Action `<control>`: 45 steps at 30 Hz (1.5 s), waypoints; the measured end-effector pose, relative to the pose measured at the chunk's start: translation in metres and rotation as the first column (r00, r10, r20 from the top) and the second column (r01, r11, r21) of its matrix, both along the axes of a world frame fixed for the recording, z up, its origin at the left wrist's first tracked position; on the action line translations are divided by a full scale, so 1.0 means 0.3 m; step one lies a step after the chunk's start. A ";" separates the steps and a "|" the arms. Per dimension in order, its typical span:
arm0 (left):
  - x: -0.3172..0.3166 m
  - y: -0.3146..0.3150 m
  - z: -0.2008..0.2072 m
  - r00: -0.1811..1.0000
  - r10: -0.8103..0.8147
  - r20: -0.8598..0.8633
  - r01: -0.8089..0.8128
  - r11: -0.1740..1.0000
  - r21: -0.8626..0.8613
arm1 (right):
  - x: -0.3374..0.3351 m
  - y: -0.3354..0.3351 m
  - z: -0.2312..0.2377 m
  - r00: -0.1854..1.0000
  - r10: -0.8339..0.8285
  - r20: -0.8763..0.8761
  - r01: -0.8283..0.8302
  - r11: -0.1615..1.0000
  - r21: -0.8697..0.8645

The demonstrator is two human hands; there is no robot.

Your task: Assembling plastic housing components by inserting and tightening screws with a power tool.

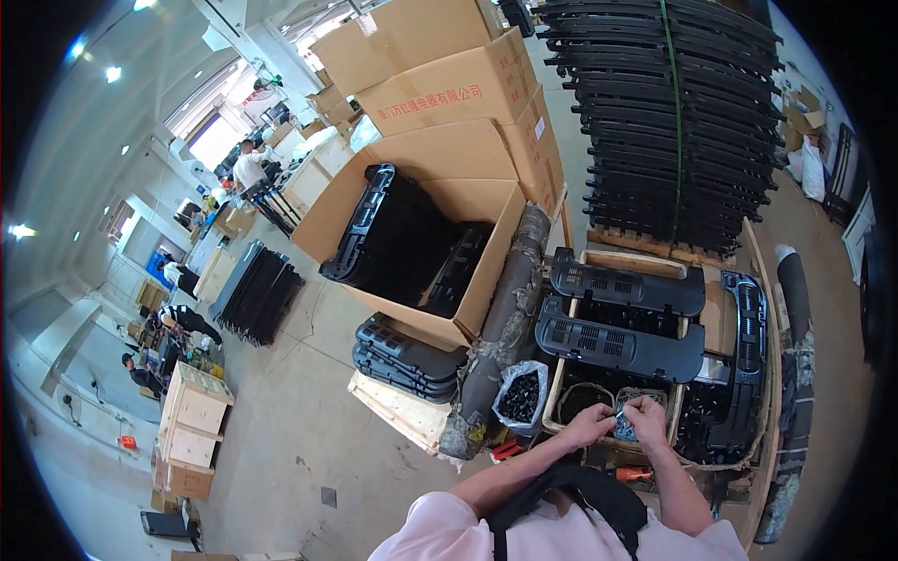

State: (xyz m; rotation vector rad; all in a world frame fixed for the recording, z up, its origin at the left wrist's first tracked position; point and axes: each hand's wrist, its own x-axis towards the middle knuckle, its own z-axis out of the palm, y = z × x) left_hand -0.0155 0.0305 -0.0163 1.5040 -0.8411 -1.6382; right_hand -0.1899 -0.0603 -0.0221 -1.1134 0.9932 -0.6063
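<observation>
Both hands are close together over a small box of silvery-blue hardware, perhaps screws. My left hand is closed, its fingertips pinched toward my right. My right hand is closed too, its thumb and fingers pressed together. A tiny pale piece shows at the fingertips between them; its kind and which hand grips it are too small to tell. Left of that box is a round container with dark contents. Just beyond lie two long black plastic panels with slotted vents, set across a wooden frame.
A bag of small black parts stands to the left, near a thick wrapped roll. An open carton holds black panels. A tall strapped stack of black panels rises behind. An orange-handled tool lies near my body.
</observation>
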 end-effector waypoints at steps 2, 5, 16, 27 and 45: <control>-0.004 0.000 -0.006 1.000 0.005 -0.021 -0.006 1.000 -0.004 | -0.003 -0.006 -0.013 1.000 -0.007 -0.014 0.007 1.000 -0.022; -0.008 0.004 -0.006 1.000 0.004 -0.016 -0.005 1.000 -0.018 | -0.007 -0.007 -0.004 1.000 -0.005 -0.027 0.004 0.999 -0.037; 0.020 -0.013 0.031 0.998 0.055 -0.001 -0.055 0.994 -0.093 | 0.018 -0.027 0.067 0.995 0.056 -0.077 -0.066 0.988 -0.139; 0.225 -0.181 0.190 0.924 0.051 0.380 0.081 0.943 -0.322 | 0.188 -0.197 0.243 0.931 0.216 -0.293 -0.309 0.895 -0.322; 0.628 -0.695 0.132 0.499 0.238 0.833 0.227 0.892 -0.391 | 0.672 -0.645 0.108 0.851 -0.096 -0.516 -0.344 0.642 -0.686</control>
